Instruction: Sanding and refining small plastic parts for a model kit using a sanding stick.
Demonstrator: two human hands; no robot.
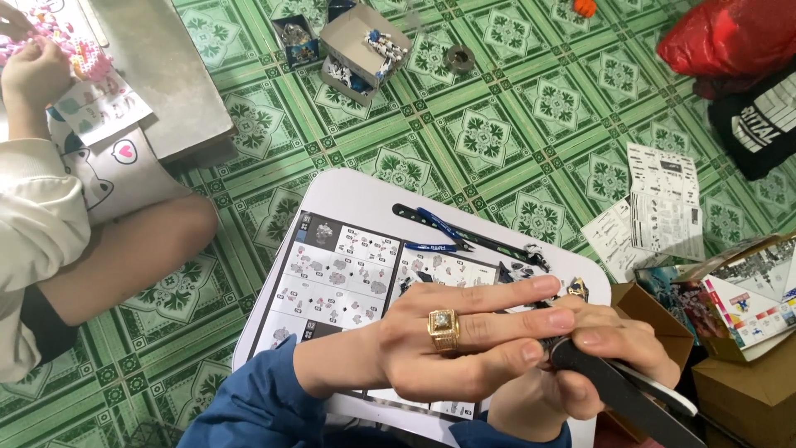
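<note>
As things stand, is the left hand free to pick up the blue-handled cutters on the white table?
Probably not at once: the left hand is wrapped over a dark flat tool, though the cutters lie uncovered just beyond it.

- The floor (497,133) is tiled green, each tile carrying a white and dark-green leafy medallion inside pale crossing bands.
- The small surface (352,195) is plain white.
- The instruction sheet (348,274) on it is grey and white, with a black strip down its near edge.
- The nippers (435,236) have blue handles against a black strap.
- The left hand (464,340) wears a gold ring (444,329) with a pale stone; its sleeve (257,406) is blue.
- The right hand (613,348) grips a black file (622,394).
- The bag (730,37) is bright red.
- The cushion (116,178) is white with a cat drawing and pink heart.
</note>
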